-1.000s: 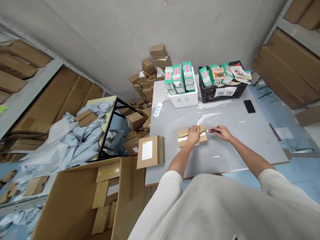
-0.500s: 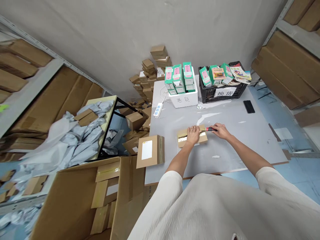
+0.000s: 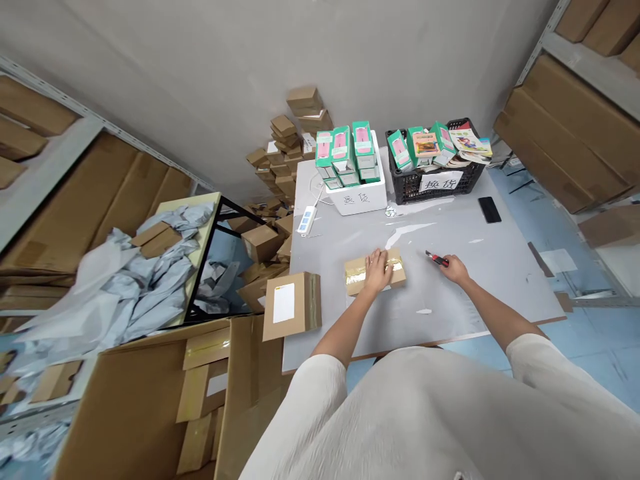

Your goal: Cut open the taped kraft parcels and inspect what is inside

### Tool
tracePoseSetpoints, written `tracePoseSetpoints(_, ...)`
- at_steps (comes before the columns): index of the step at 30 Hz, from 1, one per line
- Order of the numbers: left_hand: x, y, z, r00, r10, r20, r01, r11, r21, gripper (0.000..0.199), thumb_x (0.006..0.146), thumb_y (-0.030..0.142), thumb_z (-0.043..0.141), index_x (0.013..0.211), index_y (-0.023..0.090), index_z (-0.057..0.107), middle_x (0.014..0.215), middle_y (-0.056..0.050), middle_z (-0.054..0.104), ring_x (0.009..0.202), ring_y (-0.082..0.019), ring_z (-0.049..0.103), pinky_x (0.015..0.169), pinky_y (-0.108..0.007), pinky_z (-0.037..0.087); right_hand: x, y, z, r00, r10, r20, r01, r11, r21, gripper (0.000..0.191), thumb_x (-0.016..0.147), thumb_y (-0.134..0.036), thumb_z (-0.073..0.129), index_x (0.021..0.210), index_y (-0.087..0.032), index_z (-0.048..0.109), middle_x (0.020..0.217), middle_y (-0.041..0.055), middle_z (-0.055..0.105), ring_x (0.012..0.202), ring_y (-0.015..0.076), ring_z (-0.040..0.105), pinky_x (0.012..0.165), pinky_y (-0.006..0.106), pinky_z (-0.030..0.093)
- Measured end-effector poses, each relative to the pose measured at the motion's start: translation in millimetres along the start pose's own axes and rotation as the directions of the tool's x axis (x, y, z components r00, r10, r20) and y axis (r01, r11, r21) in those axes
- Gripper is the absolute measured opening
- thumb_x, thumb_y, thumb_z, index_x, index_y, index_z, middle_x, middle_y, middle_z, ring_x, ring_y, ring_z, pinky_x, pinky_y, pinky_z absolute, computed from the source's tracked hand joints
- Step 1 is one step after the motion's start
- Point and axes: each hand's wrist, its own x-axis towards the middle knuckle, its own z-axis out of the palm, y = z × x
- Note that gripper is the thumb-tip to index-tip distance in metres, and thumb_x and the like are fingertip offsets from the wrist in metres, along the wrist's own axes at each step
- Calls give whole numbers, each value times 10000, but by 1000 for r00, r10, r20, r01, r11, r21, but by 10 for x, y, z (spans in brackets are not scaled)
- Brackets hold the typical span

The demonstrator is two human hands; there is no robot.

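Head view, left hand (image 3: 377, 270) flat on taped parcel (image 3: 375, 275), right hand (image 3: 454, 270) gripping utility knife (image 3: 436, 259), just beyond parcel's edge

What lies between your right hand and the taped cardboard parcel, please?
Head view: a red utility knife in the right hand, then bare grey tabletop up to the parcel.

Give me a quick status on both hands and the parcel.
Left hand on taped cardboard parcel. Right hand holding red-and-black utility knife, knife apart from parcel. Labeled carton to the left, near table edge.
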Motion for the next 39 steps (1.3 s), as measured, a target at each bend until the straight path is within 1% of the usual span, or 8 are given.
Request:
tracePoseSetpoints(4,-41,-135,-45,991,-85,-106,71,988,-135,356,1161,289,339,1383,250,615,1460,-133,704,1428,-236,623,1226,-441,480,35,163,220,997,57,-56,-56,998,15,352,936,-502,663,1146,-242,773,1036,133,772,852,272,735,664,328,500)
tracePoseSetpoints(8,-130,-248,-86,980,-177,-93,153,963,-220,343,1177,318,285,1281,249,605,1343,-117,737,1260,-234,700,1089,-403,565,60,280,398,990,141,-29,-141,990,-3,330,935,-488,671,1131,-238,763,1029,158,748,897,309,739,712,386,551)
tracePoseSetpoints(18,-236,-262,-134,993,-96,-75,86,987,-133,419,1176,320,221,1308,232,609,1392,-143,718,1409,-244,634,1166,-457,534,-24,261,519,976,208,58,-204,976,-77,423,979,-462,666,1294,-179,668,1297,246,660,1251,418,626,995,553,518)
tracePoseSetpoints(22,-251,-257,-148,996,-68,-61,62,994,-93,435,1172,332,240,1311,234,640,1440,-136,714,1442,-259,614,1222,-514,503,-83,211,483,992,101,-79,-106,993,-60,449,1014,-491,570,1332,-186,660,1292,241,658,1239,423,581,1023,587,478)
tracePoseSetpoints(27,-316,-280,-176,997,-56,-46,52,996,-75,425,1169,350,284,1257,227,681,1475,-131,705,1484,-266,584,1286,-519,448,-56,-179,350,973,-146,-177,154,988,29,467,1060,-467,474,1403,-211,661,1286,215,673,1221,413,568,1050,574,471)
tracePoseSetpoints(32,-455,-387,-273,990,-89,-112,83,995,-64,295,1115,281,401,1225,247,673,1499,-134,677,1463,-271,590,1267,-514,459,18,-908,151,920,-388,-48,391,911,132,456,1078,-414,457,1442,-220,652,1383,179,683,1197,354,644,1080,515,520)
tracePoseSetpoints(35,-551,-478,-316,976,-140,-167,131,989,-61,315,1080,263,451,1336,246,635,1585,-151,610,1527,-286,530,1280,-533,436,15,-1250,93,886,-462,22,446,866,227,484,1073,-408,473,1504,-237,611,1443,153,682,1146,303,692,1057,465,561)
tracePoseSetpoints(39,-649,-614,-285,948,-244,-204,227,968,-104,461,1077,380,532,1506,211,541,1679,-201,507,1564,-349,482,1252,-557,452,10,-1456,52,841,-541,20,529,829,182,650,990,-407,600,1614,-239,528,1616,160,583,1440,351,573,1177,515,505)
